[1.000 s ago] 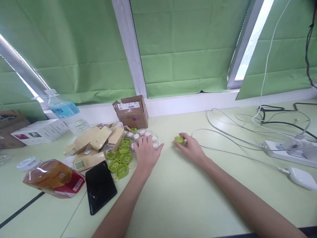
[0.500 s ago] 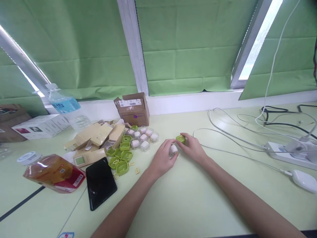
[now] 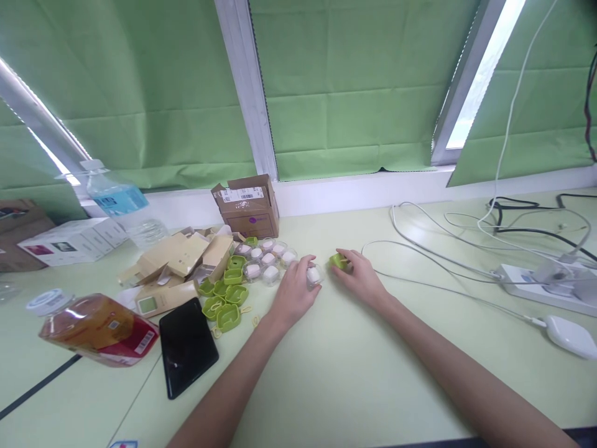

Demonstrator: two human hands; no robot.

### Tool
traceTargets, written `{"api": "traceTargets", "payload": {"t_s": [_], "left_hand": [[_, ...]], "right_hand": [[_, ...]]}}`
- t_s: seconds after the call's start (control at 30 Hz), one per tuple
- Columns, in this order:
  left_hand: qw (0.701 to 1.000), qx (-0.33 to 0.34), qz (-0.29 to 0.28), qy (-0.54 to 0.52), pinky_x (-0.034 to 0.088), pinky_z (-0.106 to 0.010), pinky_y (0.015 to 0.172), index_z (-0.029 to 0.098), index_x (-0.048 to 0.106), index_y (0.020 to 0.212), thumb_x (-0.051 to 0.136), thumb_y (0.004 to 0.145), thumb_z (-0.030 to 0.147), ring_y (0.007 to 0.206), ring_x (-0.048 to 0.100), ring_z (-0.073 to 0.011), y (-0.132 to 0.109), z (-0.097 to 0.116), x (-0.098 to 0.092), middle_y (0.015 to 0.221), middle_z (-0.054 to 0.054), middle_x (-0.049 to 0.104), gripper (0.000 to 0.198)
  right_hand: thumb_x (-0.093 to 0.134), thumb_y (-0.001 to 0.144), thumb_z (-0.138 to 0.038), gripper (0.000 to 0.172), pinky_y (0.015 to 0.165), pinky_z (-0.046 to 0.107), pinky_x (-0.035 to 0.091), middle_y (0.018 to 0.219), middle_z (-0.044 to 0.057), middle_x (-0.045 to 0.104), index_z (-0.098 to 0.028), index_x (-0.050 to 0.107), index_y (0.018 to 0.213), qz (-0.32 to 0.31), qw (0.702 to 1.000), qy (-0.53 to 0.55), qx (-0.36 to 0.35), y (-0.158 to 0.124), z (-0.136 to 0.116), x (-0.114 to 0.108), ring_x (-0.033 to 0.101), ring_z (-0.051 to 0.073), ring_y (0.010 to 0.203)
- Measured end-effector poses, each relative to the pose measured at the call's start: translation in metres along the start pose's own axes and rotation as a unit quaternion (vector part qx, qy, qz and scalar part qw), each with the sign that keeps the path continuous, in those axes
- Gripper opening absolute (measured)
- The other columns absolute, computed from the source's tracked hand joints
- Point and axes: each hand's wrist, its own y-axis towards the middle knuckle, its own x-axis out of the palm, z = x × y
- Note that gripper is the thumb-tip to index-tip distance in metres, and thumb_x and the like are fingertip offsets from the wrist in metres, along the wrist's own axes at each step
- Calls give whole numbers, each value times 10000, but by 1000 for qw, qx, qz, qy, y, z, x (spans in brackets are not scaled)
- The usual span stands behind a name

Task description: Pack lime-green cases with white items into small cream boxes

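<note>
My left hand is closed around a small clear plastic case with a whitish piece inside, low over the table. To its right, my right hand grips a small green case between thumb and fingers. Left of my left hand sits a cluster of similar clear cases with white and pinkish contents. Beside them lie several open green cases, some with small yellowish loops.
Opened cardboard packets and a brown box stand behind. A black tablet, a juice bottle and a water bottle are at left. At right lie white cables, a power strip and a white charger.
My left hand has moved left with the clear case, away from the green case and toward the cluster. My right hand keeps the green case in nearly the same place.
</note>
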Motion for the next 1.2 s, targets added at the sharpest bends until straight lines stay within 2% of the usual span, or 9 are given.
{"api": "traceTargets", "payload": {"t_s": [0.07,0.1,0.2,0.27,0.37,0.57,0.77,1.03,1.2], "left_hand": [[994,51,8,94,443,-446,1006,186,442,1382,610,827,99,1189,536,-290,1,0,-6,1219,-128,626,586],[988,74,10,139,435,-455,991,179,432,1397,575,829,73,1183,525,-299,1,1,-8,1219,-134,631,596],[968,120,2,223,410,-456,943,174,415,1424,484,801,-9,1152,514,-308,0,8,-9,1236,-133,646,652],[960,141,-7,241,399,-448,932,181,424,1418,450,783,-39,1152,509,-305,-1,16,-8,1267,-122,641,672],[955,165,-9,248,384,-453,949,185,436,1408,436,777,-42,1180,494,-303,-4,26,-5,1325,-117,613,670],[949,166,10,269,382,-473,948,193,425,1437,425,768,-41,1194,496,-305,-6,35,-5,1361,-127,592,709],[936,206,1,286,367,-490,970,236,439,1452,400,777,-53,1234,493,-307,-6,36,-14,1472,-116,541,736],[933,248,-2,262,337,-487,1006,226,508,1388,394,829,-64,1260,504,-295,-2,29,-20,1447,-91,585,640],[939,228,16,258,328,-492,1014,233,565,1312,429,889,2,1246,514,-302,-1,29,-22,1384,-100,624,502]], "right_hand": [[672,877,-449,453,939,462,541,1130,96,698,-213,613,1260,7,986,151,73,-1,-7,4,682,250,991],[669,882,-463,413,939,446,551,1106,87,707,-214,623,1208,9,965,236,111,-2,-11,7,694,238,982],[636,902,-446,252,951,410,577,1032,80,718,-207,632,981,-15,869,453,197,-8,-24,19,713,218,969],[590,928,-419,213,959,386,579,999,74,718,-209,623,932,-44,825,518,223,-14,-32,27,711,199,948],[538,950,-394,206,932,367,590,903,58,694,-213,616,893,-76,789,552,257,-21,-41,33,701,187,860],[509,951,-389,228,867,397,614,810,68,651,-224,595,821,-53,782,563,263,-24,-48,32,687,217,792],[501,954,-312,177,859,346,610,904,69,684,-205,626,892,-49,755,592,276,-25,-50,33,696,190,837],[485,959,-192,159,739,274,601,846,33,681,-180,631,896,-36,689,650,320,-26,-58,30,670,141,718],[423,1033,-246,251,695,268,613,869,36,708,-166,641,937,-26,660,664,351,-25,-66,27,690,140,766]]}}
